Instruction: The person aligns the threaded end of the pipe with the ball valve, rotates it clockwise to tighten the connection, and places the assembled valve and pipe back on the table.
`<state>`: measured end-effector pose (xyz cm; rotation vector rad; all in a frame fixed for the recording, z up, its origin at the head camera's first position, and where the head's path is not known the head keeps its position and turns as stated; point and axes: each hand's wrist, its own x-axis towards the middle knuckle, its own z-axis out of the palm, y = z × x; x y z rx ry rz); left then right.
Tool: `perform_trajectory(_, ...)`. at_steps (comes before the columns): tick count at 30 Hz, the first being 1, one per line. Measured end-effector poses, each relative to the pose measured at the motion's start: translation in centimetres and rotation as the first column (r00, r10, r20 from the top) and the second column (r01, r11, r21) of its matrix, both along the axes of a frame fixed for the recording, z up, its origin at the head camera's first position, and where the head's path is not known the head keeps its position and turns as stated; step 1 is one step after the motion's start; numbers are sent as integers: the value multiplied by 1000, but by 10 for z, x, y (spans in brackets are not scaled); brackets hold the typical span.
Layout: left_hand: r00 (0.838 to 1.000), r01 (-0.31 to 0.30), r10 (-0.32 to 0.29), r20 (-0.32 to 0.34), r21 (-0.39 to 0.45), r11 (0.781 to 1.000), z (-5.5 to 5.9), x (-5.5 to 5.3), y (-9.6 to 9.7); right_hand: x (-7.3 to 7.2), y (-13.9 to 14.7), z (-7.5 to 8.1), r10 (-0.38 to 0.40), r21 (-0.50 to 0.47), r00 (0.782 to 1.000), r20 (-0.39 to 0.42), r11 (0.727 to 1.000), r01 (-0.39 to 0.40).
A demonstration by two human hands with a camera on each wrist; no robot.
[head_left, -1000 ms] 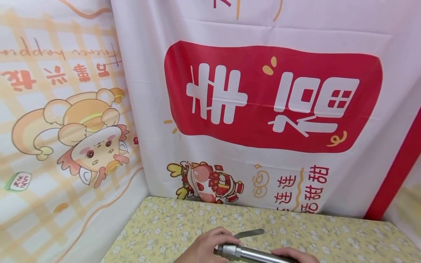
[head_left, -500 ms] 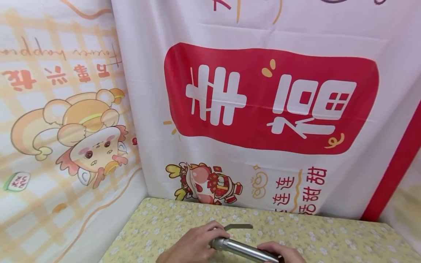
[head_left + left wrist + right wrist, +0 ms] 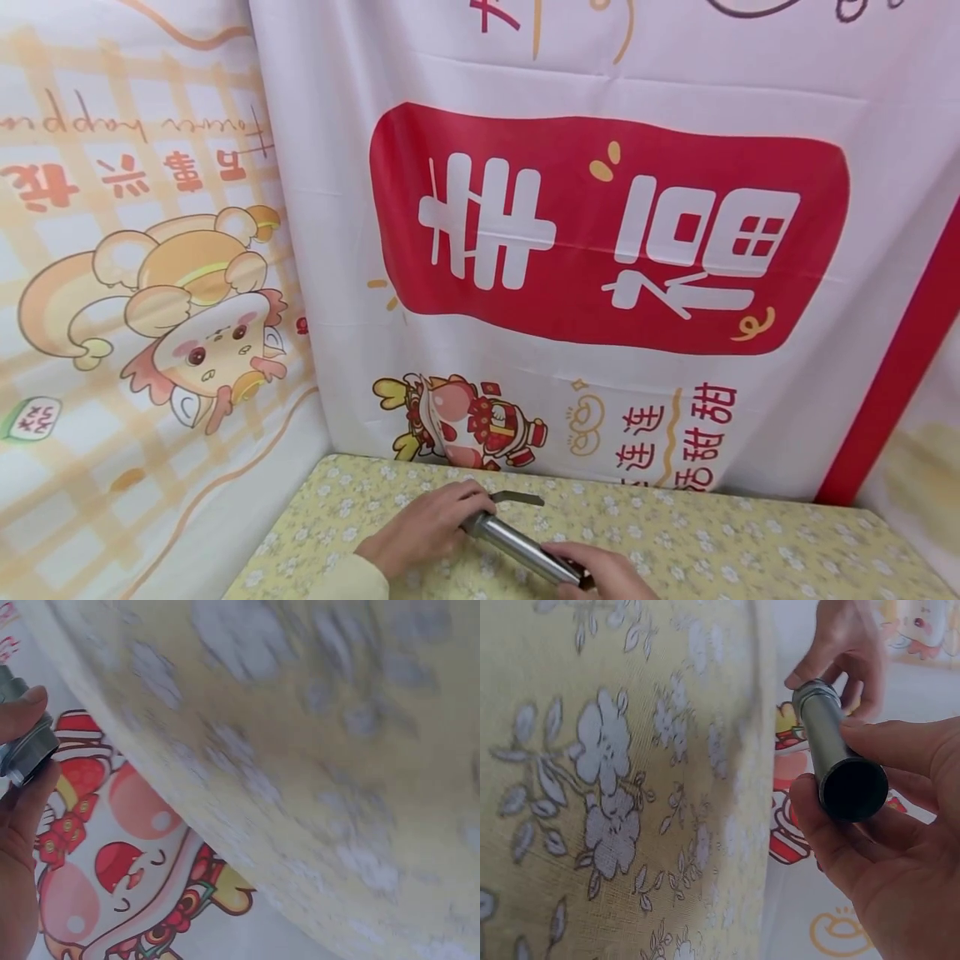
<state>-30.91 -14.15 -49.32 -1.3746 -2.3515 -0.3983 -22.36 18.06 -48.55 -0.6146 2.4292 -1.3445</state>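
Observation:
A silvery metal tube (image 3: 517, 546) with a flat, bent grey lever (image 3: 521, 498) at its far end lies slantwise between my hands, above the tabletop. My left hand (image 3: 431, 523) grips the lever end and covers where the two parts meet. In the left wrist view, thumb and fingers of the left hand (image 3: 26, 817) pinch a ringed metal end (image 3: 34, 750). My right hand (image 3: 600, 571) holds the near end. The right wrist view shows the tube's dark, hollow mouth between thumb and fingers of the right hand (image 3: 900, 877).
A yellow flowered cloth (image 3: 360, 492) covers the table. Behind it hangs a white curtain (image 3: 337, 208) with a red printed panel. On the left stands a checked wall cloth (image 3: 150, 350) with a cartoon print.
Both hands and the metal tube have moved left and slightly up in the head view, and the tube slants more steeply. The grips stay on the same ends.

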Motion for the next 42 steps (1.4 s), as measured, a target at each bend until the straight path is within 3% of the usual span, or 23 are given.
perform_trajectory(7, 999, -34, 31, -37, -81, 996, -10, -14, -12, -10, -23, -8, 30, 91, 999, -37, 995, -27)
perform_trajectory(12, 999, -41, 37, -35, -123, 992, -17, -15, -17, -10, -30, -18, 70, 142, 991, -115, 988, -54)
perform_trajectory(17, 1000, -23, 22, -14, -134, 991, -19, -17, -17, -11, -30, -24, 112, 173, 984, -138, 981, -87)
perform_trajectory(24, 999, -22, 18, -27, -167, 986, -16, -18, -12, -10, -34, -31, 104, 123, 986, -133, 989, -88)
perform_trajectory(28, 998, -33, 25, -50, -174, 984, -15, -17, -10, -16, -33, -52, 117, 93, 980, -163, 990, -103)
perform_trajectory(31, 998, -61, 55, -42, -156, 986, -15, -15, -13, -22, -30, -65, 125, 67, 980, -154, 991, -116)
perform_trajectory(35, 991, -131, 133, 13, -112, 985, -16, -13, -20, -26, -21, -71, 89, 17, 996, -31, 996, -88)
perform_trajectory(39, 968, -241, 246, 56, -76, 968, -18, -13, -33, -47, 8, -100, 70, -16, 996, 59, 997, -70)
perform_trajectory(42, 942, -329, 330, 55, -35, 944, -18, -11, -43, -39, 24, -77, 31, -6, 997, 67, 1000, -31)
